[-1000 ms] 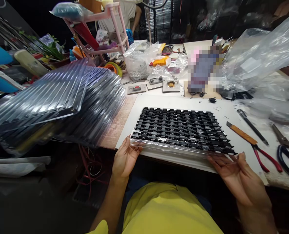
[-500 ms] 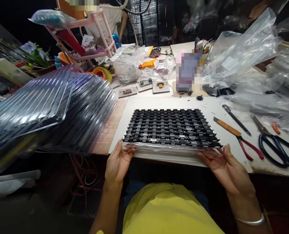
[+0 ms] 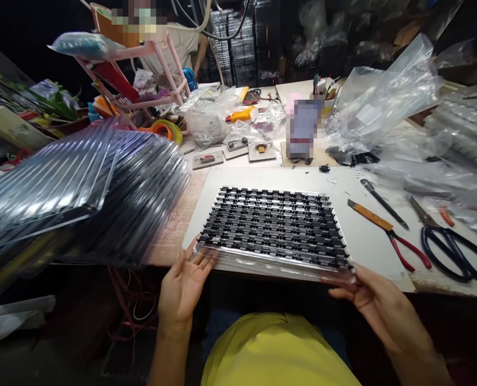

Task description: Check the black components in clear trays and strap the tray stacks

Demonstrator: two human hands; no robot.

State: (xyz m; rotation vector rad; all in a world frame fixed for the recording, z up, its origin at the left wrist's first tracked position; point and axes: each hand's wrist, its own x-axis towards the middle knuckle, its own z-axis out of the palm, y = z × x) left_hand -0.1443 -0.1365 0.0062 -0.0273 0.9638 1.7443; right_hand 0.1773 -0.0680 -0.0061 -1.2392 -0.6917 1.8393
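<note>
A clear plastic tray (image 3: 262, 262) filled with rows of small black parts (image 3: 276, 225) lies between my hands, over a white board (image 3: 198, 214). My left hand (image 3: 188, 284) grips the tray's near left corner, palm up, with the fingers partly under it. At the near right corner my right hand (image 3: 379, 300) holds on, thumb along the side and fingers below the edge. The tray sits at a slant, its right near corner closer to me and jutting past the table edge.
Stacked clear ribbed trays (image 3: 137, 187) stand at left. On the right lie scissors (image 3: 443, 236), red-handled pliers (image 3: 407, 246), an orange cutter (image 3: 369, 214) and a black pen-like tool (image 3: 383, 203). Plastic bags (image 3: 383, 107) and small block fixtures (image 3: 262, 151) are farther back. Behind the pink rack (image 3: 158, 48) is a person.
The tray has turned, its right side coming nearer to me. My right hand has moved with that corner and rolled over; the left keeps its corner.
</note>
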